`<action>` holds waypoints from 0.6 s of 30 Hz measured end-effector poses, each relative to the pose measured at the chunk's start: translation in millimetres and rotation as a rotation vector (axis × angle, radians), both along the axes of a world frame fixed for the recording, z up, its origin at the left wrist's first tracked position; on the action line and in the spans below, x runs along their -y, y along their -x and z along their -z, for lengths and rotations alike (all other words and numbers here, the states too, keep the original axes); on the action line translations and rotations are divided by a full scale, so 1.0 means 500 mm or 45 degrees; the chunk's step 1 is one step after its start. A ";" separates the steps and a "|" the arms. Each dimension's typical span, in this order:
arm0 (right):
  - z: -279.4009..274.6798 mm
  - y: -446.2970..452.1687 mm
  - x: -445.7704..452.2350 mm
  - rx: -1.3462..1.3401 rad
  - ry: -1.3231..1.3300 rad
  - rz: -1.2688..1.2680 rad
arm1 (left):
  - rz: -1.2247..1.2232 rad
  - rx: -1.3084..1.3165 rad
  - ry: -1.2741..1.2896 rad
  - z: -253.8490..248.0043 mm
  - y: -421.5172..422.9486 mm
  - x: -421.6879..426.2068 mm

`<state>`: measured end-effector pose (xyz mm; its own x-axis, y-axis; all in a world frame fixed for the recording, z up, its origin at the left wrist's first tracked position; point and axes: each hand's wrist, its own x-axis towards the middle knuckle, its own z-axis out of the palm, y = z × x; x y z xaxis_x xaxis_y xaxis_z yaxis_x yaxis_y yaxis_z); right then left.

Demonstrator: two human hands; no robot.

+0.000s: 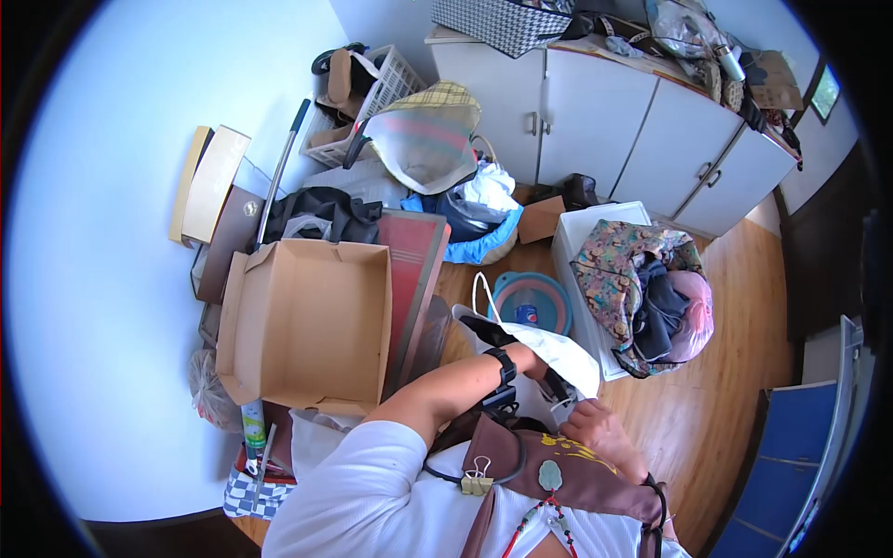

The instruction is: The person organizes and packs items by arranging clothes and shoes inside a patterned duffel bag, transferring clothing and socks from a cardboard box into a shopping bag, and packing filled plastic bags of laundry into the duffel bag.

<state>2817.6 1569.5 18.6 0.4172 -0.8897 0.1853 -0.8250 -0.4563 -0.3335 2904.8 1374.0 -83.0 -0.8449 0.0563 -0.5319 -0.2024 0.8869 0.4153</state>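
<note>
My left hand (530, 360), with a black watch on its wrist, reaches into a white paper bag (560, 355). Its fingers are hidden inside, among dark things that I cannot name. My right hand (595, 428) is closed at the near edge of the same bag, with its fingers curled against the rim. One white cord handle (484, 296) of the bag stands up at the far side. Just beyond the bag, a blue and pink basin (504, 284) sits on the floor with a Pepsi bottle (526, 312) in it.
An open cardboard box (326, 321) lies to the left. A white box (577, 270) bears a flowered bag (605, 256) stuffed with cloth on the right. Behind stand a blue bag (484, 244) and white cabinets (595, 112). Wooden floor (735, 325) shows at right.
</note>
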 end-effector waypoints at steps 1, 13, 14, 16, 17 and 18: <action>0.009 0.001 -0.003 -0.008 0.001 0.009 | -0.023 -0.042 -0.030 0.026 -0.003 0.007; -0.017 0.045 0.006 0.090 -0.039 0.270 | -0.513 -0.232 -0.449 -0.041 -0.251 0.063; -0.016 0.046 0.007 0.078 -0.052 0.243 | -0.512 -0.231 -0.472 -0.051 -0.267 0.059; -0.014 0.052 0.014 0.054 -0.060 0.208 | -0.656 -0.141 -0.534 -0.077 -0.283 0.054; -0.012 0.054 0.018 0.057 -0.069 0.178 | -0.658 -0.148 -0.539 -0.076 -0.278 0.052; -0.012 0.054 0.020 0.062 -0.081 0.149 | -0.724 -0.111 -0.575 -0.074 -0.275 0.046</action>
